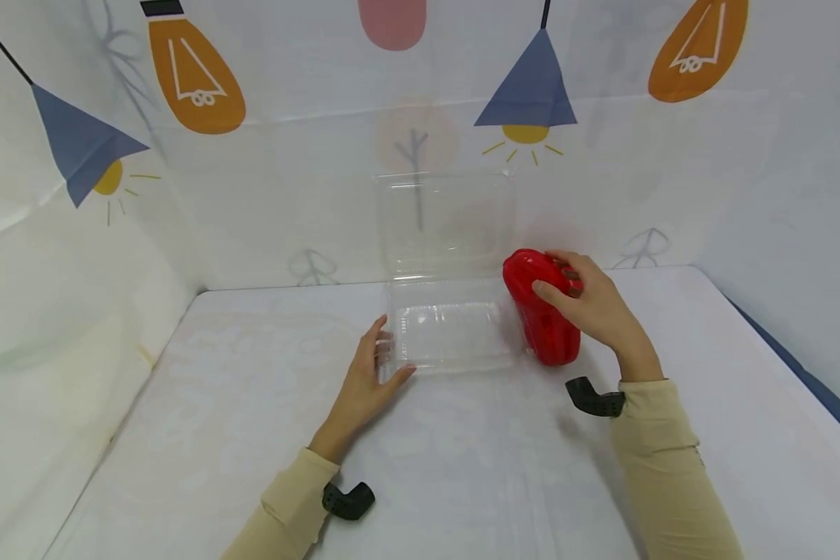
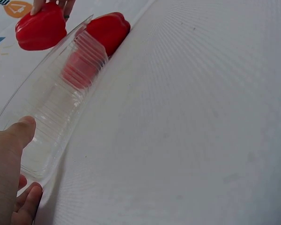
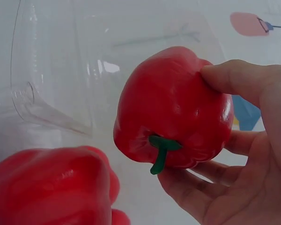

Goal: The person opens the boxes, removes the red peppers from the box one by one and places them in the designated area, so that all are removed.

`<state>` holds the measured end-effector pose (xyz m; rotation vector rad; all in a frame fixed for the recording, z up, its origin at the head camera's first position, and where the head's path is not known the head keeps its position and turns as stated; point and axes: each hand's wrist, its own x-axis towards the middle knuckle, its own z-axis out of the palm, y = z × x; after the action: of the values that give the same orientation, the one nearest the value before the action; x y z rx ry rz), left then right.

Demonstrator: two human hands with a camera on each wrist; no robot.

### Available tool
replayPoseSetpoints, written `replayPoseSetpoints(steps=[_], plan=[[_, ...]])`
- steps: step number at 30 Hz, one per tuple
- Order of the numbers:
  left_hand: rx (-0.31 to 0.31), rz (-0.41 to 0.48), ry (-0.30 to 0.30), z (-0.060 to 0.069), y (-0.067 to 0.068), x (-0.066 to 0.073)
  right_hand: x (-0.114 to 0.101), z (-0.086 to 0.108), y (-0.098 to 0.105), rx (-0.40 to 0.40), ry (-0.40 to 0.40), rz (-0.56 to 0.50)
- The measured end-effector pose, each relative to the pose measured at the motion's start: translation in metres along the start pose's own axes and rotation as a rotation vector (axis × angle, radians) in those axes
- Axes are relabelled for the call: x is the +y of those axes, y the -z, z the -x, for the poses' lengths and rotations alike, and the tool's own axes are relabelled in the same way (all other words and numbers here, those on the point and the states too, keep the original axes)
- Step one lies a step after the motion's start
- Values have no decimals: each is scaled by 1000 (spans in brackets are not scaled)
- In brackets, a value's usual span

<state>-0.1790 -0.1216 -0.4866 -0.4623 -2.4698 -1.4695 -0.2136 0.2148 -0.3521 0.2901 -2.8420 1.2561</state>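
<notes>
A clear plastic clamshell box (image 1: 455, 364) lies on the table with its lid (image 1: 444, 222) raised at the back. My left hand (image 1: 360, 389) grips its front left corner, thumb over the edge and fingers at the side. At the box's right, my right hand (image 1: 598, 307) holds a red bell pepper (image 3: 173, 103) between thumb and fingers, its green stem (image 3: 161, 152) showing in the right wrist view. Another red bell pepper (image 1: 558, 342) lies on the table beside the box, partly hidden by the held one. Through the plastic, red shows in the left wrist view.
A white cloth covers the table (image 1: 252, 404). Behind it hangs a pale curtain (image 1: 287, 194) printed with lamps and bulbs, close to the raised lid. Each wrist carries a black mount (image 1: 350, 502).
</notes>
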Motion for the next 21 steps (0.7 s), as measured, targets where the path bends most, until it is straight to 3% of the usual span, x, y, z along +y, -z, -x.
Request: replayPoseSetpoints(steps=[21], plan=[[-10,-4,10,-1,1,-2,13,11,24,38,-94,19]])
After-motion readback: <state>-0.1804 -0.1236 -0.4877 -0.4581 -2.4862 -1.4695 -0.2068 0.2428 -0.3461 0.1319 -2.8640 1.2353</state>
